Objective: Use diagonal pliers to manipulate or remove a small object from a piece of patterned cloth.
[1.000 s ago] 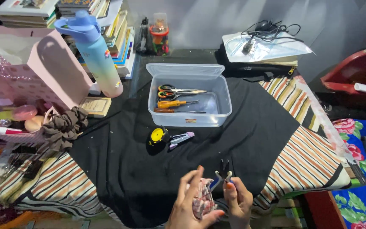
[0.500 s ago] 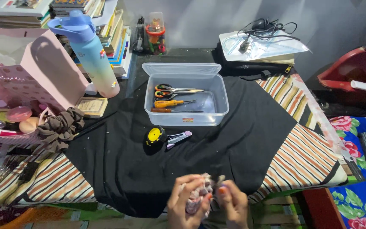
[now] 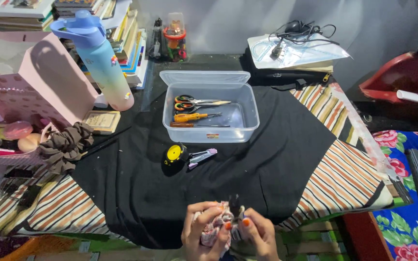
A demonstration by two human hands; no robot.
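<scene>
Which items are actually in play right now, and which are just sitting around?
In hand: left hand, right hand, pink patterned cloth piece, small dark tool.

Lying about: clear box of scissors, yellow tape measure, water bottle, brown scrunchie.

Matt black cloth (image 3: 267, 159), clear glossy plastic box (image 3: 247, 108), perhaps soft fabric bundle (image 3: 214, 232).

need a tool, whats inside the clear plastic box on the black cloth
Inside the clear plastic box: orange-handled scissors, an orange-handled tool and a thin brown-handled one. Nothing seems hidden.

Pink gift bag (image 3: 49, 82), far left
</scene>
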